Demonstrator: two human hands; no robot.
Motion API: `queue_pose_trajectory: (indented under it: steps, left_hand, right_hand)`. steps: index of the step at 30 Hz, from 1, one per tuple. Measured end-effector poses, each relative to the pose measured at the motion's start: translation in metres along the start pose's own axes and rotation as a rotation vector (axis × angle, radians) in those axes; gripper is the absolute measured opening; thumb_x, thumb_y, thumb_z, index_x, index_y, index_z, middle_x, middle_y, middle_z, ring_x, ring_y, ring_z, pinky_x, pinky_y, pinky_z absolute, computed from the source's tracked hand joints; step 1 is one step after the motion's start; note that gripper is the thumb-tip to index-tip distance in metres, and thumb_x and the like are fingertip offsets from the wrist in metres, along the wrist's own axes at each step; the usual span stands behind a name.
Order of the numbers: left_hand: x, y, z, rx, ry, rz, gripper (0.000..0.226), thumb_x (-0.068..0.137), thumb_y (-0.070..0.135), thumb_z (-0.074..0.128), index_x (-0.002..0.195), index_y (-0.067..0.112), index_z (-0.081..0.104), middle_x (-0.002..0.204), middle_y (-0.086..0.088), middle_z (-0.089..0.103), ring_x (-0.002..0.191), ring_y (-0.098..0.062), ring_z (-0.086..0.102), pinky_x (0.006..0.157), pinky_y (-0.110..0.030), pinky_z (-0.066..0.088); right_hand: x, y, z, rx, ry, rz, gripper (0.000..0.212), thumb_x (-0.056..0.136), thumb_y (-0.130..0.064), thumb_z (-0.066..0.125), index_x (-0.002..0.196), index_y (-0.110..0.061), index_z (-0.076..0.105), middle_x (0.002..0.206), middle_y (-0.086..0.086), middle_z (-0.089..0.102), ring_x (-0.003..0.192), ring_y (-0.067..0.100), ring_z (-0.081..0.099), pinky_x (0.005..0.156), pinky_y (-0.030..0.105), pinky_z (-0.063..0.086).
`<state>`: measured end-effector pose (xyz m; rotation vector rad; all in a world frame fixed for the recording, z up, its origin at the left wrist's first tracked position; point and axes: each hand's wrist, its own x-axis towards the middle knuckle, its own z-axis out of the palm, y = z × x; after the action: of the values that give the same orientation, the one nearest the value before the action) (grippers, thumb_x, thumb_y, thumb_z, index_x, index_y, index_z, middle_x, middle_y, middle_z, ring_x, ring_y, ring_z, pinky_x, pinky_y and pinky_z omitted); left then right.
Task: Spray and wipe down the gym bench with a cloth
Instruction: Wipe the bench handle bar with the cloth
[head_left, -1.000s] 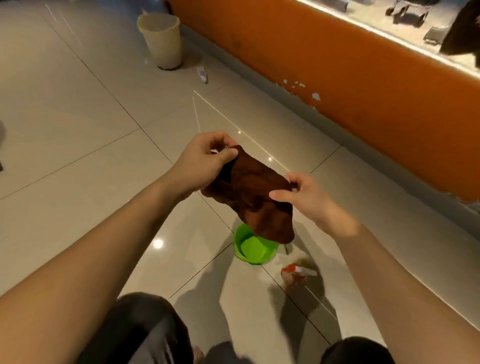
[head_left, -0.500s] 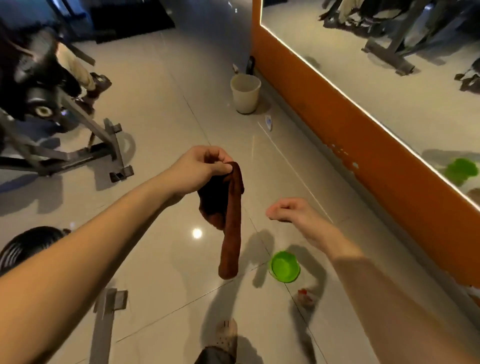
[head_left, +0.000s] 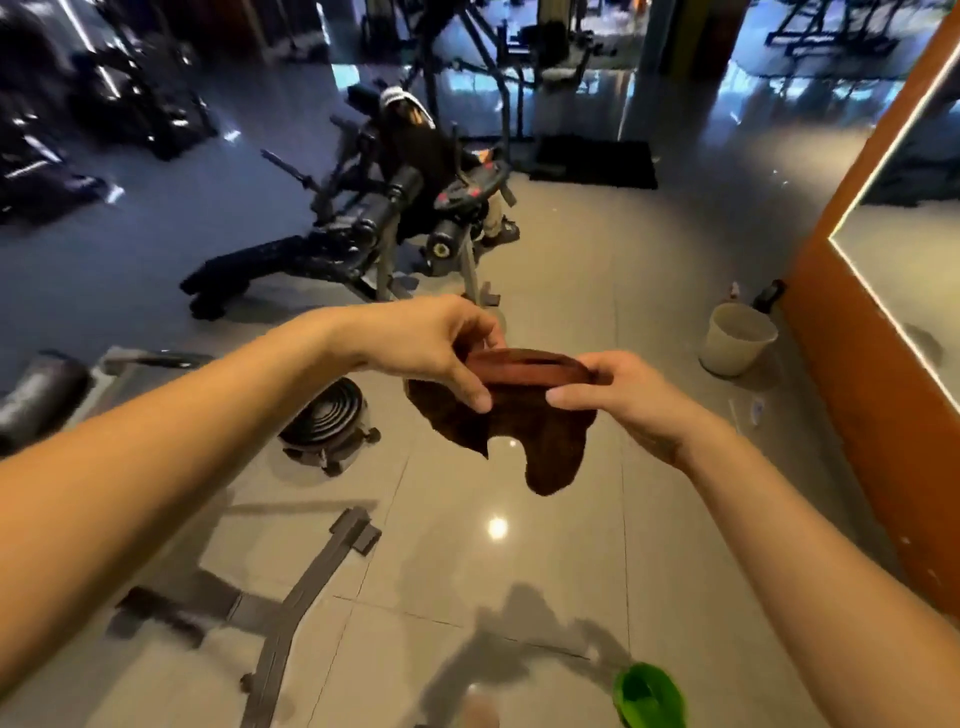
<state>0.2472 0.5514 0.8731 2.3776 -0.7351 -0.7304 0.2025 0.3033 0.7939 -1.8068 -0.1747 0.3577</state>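
Brown fuzzy cloth hangs at centre frame, top edge pinched by the left hand and the right hand over glossy grey floor tiles. Black padded gym bench stands upper left, well apart.

Left forearm: bare from near-left frame edge to wrist, looks broad close to lens, narrows toward wrist. Right forearm: bare likewise, comes in from near right, slimmer in view. Left hand, right hand: both bare; short nail shows on left thumb. Small blurred shape at near edge between arms: maybe foot, cannot tell.
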Motion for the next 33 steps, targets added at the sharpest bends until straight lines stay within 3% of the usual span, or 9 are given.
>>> queue_pose_trajectory:
  steps: [5,9,12,16,18,20,25,28,33]
  left_hand:
    - [-0.094,-0.022,0.037,-0.051,0.071,-0.319,0.004,0.087,0.026,0.081,0.090,0.025,0.079,0.090,0.004,0.078,0.091,-0.019,0.075,0.095,-0.041,0.057]
    - [-0.179,-0.041,0.106,-0.638,0.464,-0.292,0.017,0.086,0.020,0.076,0.082,0.005,0.068,0.087,-0.006,0.067,0.089,-0.019,0.063,0.096,-0.048,0.049]
    - [-0.225,-0.042,0.176,-1.104,0.970,-0.292,0.013,0.090,0.028,0.072,0.082,0.019,0.077,0.085,-0.001,0.070,0.089,-0.019,0.064,0.083,-0.034,0.052]
    - [-0.245,-0.034,0.273,-1.667,0.959,-0.473,0.036,0.089,0.029,0.070,0.119,0.010,0.074,0.115,-0.015,0.076,0.109,-0.027,0.069,0.104,-0.044,0.050]
    - [-0.252,-0.039,0.299,-1.689,0.987,-0.561,0.046,0.091,0.018,0.069,0.135,0.004,0.064,0.131,-0.021,0.068,0.117,-0.032,0.064,0.114,-0.047,0.043]
    - [-0.268,-0.044,0.309,-1.640,1.077,-0.661,0.039,0.095,0.012,0.065,0.133,0.005,0.065,0.123,-0.019,0.072,0.115,-0.033,0.066,0.109,-0.044,0.047]
    - [-0.329,-0.061,0.308,-1.504,1.403,-0.847,0.013,0.092,0.008,0.072,0.104,0.011,0.073,0.093,-0.008,0.076,0.078,-0.017,0.069,0.063,-0.025,0.055]
    - [-0.367,-0.080,0.309,-1.444,1.481,-0.961,0.009,0.089,0.009,0.076,0.096,0.010,0.072,0.082,-0.006,0.072,0.068,-0.015,0.065,0.054,-0.021,0.053]
    - [-0.432,-0.121,0.325,-1.297,1.508,-1.171,0.024,0.083,0.004,0.081,0.069,0.008,0.062,0.072,-0.012,0.063,0.066,-0.026,0.058,0.057,-0.031,0.049]
  right_hand:
    - [-0.018,-0.049,0.030,-0.158,-0.343,0.042,0.009,0.093,-0.024,0.072,0.094,-0.016,0.070,0.081,-0.004,0.075,0.077,0.009,0.073,0.064,0.016,0.053]
    - [-0.038,-0.053,0.071,-0.019,-0.413,0.080,0.009,0.092,-0.025,0.072,0.093,-0.016,0.074,0.090,0.003,0.076,0.087,0.016,0.072,0.084,0.031,0.055]
    - [-0.047,-0.060,0.114,0.135,-0.492,0.111,0.022,0.092,-0.021,0.071,0.111,-0.013,0.077,0.115,0.009,0.075,0.109,0.024,0.070,0.100,0.039,0.054]
    - [-0.058,-0.073,0.178,0.228,-0.490,0.187,0.025,0.099,-0.011,0.062,0.120,-0.002,0.070,0.114,0.015,0.075,0.092,0.019,0.074,0.079,0.031,0.062]
    - [-0.057,-0.071,0.208,0.181,-0.450,0.248,0.022,0.096,-0.009,0.067,0.116,-0.001,0.068,0.095,0.013,0.077,0.069,0.014,0.074,0.058,0.025,0.059]
    - [-0.053,-0.065,0.232,0.136,-0.433,0.317,0.025,0.092,-0.006,0.070,0.117,-0.005,0.066,0.096,0.011,0.075,0.065,0.017,0.074,0.050,0.024,0.057]
    - [-0.037,-0.050,0.281,0.119,-0.566,0.401,0.035,0.086,0.006,0.064,0.119,-0.005,0.067,0.104,0.012,0.072,0.083,0.022,0.072,0.068,0.031,0.062]
    - [-0.056,-0.012,0.322,-0.307,-0.770,0.421,0.037,0.083,0.001,0.071,0.120,-0.005,0.067,0.102,0.010,0.074,0.087,0.023,0.069,0.069,0.032,0.055]
    - [-0.069,0.022,0.395,-0.486,-0.657,0.394,0.041,0.073,-0.004,0.082,0.112,-0.003,0.069,0.110,0.016,0.072,0.101,0.032,0.067,0.082,0.039,0.058]
